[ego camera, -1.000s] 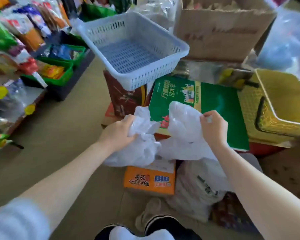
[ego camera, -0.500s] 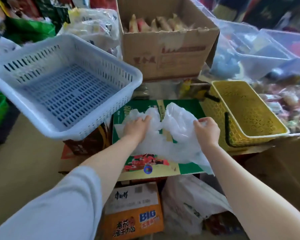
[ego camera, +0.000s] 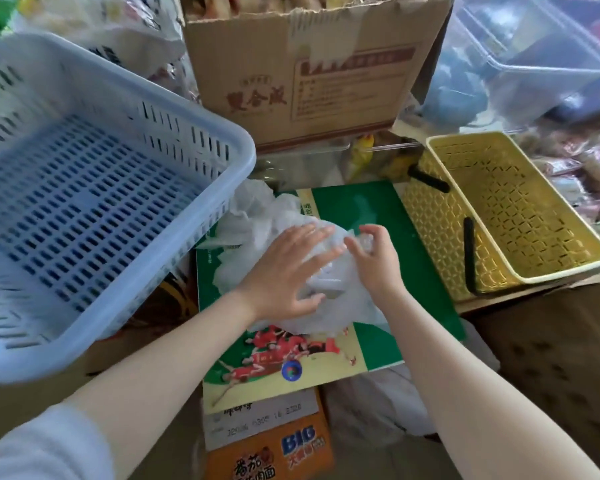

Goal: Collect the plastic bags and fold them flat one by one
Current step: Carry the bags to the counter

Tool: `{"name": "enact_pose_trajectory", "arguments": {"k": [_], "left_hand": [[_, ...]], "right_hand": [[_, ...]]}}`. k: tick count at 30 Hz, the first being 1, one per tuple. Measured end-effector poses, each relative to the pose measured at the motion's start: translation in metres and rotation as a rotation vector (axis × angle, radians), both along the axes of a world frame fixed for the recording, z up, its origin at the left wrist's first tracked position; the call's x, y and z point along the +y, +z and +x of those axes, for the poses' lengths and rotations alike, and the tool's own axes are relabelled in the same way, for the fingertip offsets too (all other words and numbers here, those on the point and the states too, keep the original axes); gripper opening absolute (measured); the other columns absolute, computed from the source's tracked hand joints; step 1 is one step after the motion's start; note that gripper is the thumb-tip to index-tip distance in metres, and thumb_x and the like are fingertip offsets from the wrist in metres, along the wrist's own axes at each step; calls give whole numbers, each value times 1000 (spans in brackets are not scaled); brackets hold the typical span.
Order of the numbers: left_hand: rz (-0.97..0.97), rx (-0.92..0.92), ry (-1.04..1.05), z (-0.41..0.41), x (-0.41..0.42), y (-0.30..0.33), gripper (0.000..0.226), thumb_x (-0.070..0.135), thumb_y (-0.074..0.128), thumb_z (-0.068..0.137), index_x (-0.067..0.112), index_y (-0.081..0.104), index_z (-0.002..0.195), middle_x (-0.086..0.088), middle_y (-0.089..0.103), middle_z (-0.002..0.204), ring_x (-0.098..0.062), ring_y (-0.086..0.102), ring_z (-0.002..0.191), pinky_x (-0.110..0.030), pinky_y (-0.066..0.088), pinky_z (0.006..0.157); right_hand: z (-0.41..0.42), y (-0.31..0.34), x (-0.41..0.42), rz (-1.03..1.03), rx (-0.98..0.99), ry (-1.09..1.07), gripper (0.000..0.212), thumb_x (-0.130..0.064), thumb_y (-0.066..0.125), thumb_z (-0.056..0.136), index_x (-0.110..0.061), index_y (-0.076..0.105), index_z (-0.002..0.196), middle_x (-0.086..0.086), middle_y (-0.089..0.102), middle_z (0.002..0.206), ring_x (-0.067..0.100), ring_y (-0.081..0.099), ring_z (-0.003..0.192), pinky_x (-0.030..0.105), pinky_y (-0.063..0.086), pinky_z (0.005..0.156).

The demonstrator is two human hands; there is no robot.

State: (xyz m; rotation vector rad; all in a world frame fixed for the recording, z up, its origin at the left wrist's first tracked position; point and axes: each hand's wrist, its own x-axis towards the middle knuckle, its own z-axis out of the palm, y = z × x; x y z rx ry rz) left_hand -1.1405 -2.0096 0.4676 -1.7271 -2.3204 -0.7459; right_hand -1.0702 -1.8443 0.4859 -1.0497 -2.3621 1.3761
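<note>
A person's two bare forearms reach forward from the bottom of the view toward a crumpled white plastic bag [ego camera: 257,233] that lies on the lid of a green printed box [ego camera: 378,216] near the centre of the scene.

The left hand [ego camera: 288,271] rests palm down on the bag, its fingers [ego camera: 309,237] straight and spread, pointing toward 1 o'clock, pressing the plastic flat against the box. The left arm runs in from 7 o'clock, with a pale sleeve [ego camera: 45,445] bunched near the elbow.

The right hand [ego camera: 374,258] sits just beside the left, at its 3 o'clock side, touching the same bag. Its fingers are curled and pinch a gathered bit of the thin plastic (the thumb lies close to the left hand's fingertips). The right arm comes in from 5 o'clock.

Loose, wrinkled plastic spreads out from under the hands toward 10 o'clock.

Around the box: a pale blue slotted basket [ego camera: 222,133] at 9 o'clock, tilted, a yellow lattice basket [ego camera: 440,237] at 3 o'clock, a brown cardboard carton [ego camera: 309,81] at 12 o'clock, and an orange noodle box [ego camera: 274,452] at 6 o'clock.
</note>
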Motion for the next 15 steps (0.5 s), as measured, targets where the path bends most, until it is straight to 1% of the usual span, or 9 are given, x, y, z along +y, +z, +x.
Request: {"name": "enact_pose_trajectory", "arguments": {"k": [2,3,5,6,7,10,12,14,15], "left_hand": [[-167,71,33,-13,10,-7,70,46,55,81,24,29,142,-14,37,144,-32,27,133,-38,10,113],[-207,40,59,-19,16,-9,71,41,62,80,24,32,142,-15,48,134,-34,40,125,-42,23,109],[-217,-1,59,-27,25,-13,69,17,74,73,20,45,136,-12,65,100,-33,62,92,-42,49,79],[-205,-2,77,-32,26,-15,66,7,75,71,18,52,131,-11,65,87,-32,64,78,-38,50,63],[-208,-19,131,-37,29,-16,59,2,70,73,16,54,128,-12,64,84,-32,63,75,-36,48,57],[-257,-94,395,-44,45,-20,42,4,47,90,13,48,131,-13,59,110,-32,55,97,-35,42,70],[-345,-179,492,-48,58,-27,38,8,44,92,12,41,130,-13,54,122,-28,52,103,-33,44,75],[-455,-364,495,-49,69,-32,51,22,46,94,15,25,141,-14,42,138,-29,46,117,-38,44,92],[-510,-410,466,-48,73,-32,60,30,45,94,15,16,145,-15,32,145,-30,37,128,-42,37,103]], "right_hand": [[-9,9,4,-38,49,98,33,-27,50,95,-13,52,125,-1,55,123,11,49,106,23,35,87],[-10,14,7,-22,74,134,32,-25,46,97,-12,54,125,0,57,123,13,51,109,25,38,90],[-5,22,17,38,129,110,32,-23,39,100,-10,56,124,0,59,121,13,52,111,25,39,95],[1,25,23,63,145,46,33,-23,37,100,-10,57,123,-2,59,117,11,52,108,24,38,93],[10,26,31,83,147,-42,33,-24,36,101,-10,58,120,-4,59,112,10,51,104,23,38,89],[35,24,52,29,119,-229,23,-27,43,98,-16,61,108,-6,60,100,11,54,96,29,44,85],[47,20,54,-33,83,-210,16,-27,50,95,-18,62,100,-8,61,90,11,57,89,33,49,82],[53,17,51,-10,78,-144,14,-25,54,93,-16,64,95,-8,62,83,10,58,80,34,50,76],[55,18,48,30,89,-111,14,-24,55,93,-15,65,93,-8,61,81,9,57,76,31,50,72]]}}
